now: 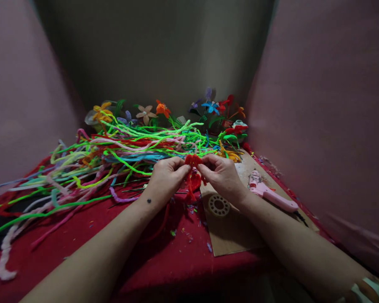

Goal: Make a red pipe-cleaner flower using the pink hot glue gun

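Between my two hands is a red pipe-cleaner piece [194, 182], bent into loops, with its lower ends hanging over the table. My left hand [168, 174] pinches its left side between thumb and fingers. On the other side, my right hand [220, 173] grips it in the same way, close to the left fingertips. Below my right hand lies a round tape spool [219, 205] with holes around its rim. A heap of colourful pipe cleaners [139, 145] spreads behind and to the left of my hands.
A brown board [230, 237] lies at the right, with a pink glue gun [273, 195] on it. Finished pipe-cleaner flowers [146, 114] stand along the back. Small fuzz scraps dot the red tablecloth [164, 265]. Pink sheets [328, 105] hang at both sides.
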`<state>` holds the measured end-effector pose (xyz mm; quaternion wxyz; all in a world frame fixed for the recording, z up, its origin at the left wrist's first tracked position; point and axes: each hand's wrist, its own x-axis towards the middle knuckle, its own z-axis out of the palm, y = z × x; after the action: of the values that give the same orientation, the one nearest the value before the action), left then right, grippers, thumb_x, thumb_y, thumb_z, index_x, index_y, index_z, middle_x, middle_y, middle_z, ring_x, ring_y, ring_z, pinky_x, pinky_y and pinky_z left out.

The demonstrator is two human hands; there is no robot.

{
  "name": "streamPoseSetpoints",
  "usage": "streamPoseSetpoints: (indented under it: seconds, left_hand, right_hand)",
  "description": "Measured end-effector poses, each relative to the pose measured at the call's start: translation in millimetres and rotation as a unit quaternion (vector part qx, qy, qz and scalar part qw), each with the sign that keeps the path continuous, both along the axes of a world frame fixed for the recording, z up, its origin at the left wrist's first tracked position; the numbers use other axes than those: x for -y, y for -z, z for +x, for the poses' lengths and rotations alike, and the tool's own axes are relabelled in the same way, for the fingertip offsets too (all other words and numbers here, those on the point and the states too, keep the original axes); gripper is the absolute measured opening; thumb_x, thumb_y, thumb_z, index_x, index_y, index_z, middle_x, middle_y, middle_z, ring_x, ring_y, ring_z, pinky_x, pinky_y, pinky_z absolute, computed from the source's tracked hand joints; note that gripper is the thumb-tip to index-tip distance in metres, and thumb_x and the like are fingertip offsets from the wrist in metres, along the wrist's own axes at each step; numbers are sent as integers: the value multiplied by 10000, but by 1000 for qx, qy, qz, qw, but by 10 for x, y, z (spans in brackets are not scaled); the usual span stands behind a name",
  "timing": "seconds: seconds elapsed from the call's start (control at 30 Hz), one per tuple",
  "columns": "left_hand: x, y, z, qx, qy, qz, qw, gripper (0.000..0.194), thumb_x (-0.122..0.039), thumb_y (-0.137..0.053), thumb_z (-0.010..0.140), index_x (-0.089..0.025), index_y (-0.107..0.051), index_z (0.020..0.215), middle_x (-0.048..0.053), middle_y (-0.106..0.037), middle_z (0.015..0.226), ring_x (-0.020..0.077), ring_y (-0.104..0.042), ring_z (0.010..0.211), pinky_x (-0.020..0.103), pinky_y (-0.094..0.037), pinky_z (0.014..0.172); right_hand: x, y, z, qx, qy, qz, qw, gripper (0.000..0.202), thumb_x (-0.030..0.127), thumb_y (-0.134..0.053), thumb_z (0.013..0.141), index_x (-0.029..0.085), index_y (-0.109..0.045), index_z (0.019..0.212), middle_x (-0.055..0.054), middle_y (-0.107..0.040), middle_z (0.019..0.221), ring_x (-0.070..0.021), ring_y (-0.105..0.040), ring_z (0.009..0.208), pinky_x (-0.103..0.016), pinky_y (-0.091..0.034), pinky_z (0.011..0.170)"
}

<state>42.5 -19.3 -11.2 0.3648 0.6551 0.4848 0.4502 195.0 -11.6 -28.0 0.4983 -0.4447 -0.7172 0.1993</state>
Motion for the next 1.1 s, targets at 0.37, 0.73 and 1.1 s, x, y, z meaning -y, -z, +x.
streamPoseSetpoints:
  seconds: [0.37, 0.73, 1.1]
  left_hand:
    - [-16, 34, -7, -21, -8, 12, 1000, 182, -277, -530, 714, -148, -542, 586, -62, -451, 413, 59, -350, 371, 194, -255, 398]
    - [20, -3, 10, 7, -2, -5, 1000, 204, -277, -528, 725, -159, -512, 559, -56, -473, 384, 65, -360, 330, 202, -267, 381]
    - [29, 12, 10, 26, 2, -33, 999, 179, -273, -533, 750, -155, -523, 616, -55, -498, 404, 57, -379, 313, 181, -268, 351]
  right_hand:
    - [63, -20, -77, 12, 17, 10, 1000, 119, 206, -528, 764, 143, -613, 712, 1, -553, 564, -108, -493, 528, -218, -374, 514]
    - [76, -24, -90, -8, -3, -18, 1000, 123, 215, -517, 783, 154, -618, 750, 3, -548, 605, -109, -478, 546, -215, -364, 509]
    - [46, 19, -88, -13, -31, -50, 998, 230, 242, -498, 812, 151, -696, 884, -2, -557, 600, -101, -451, 496, -218, -354, 477]
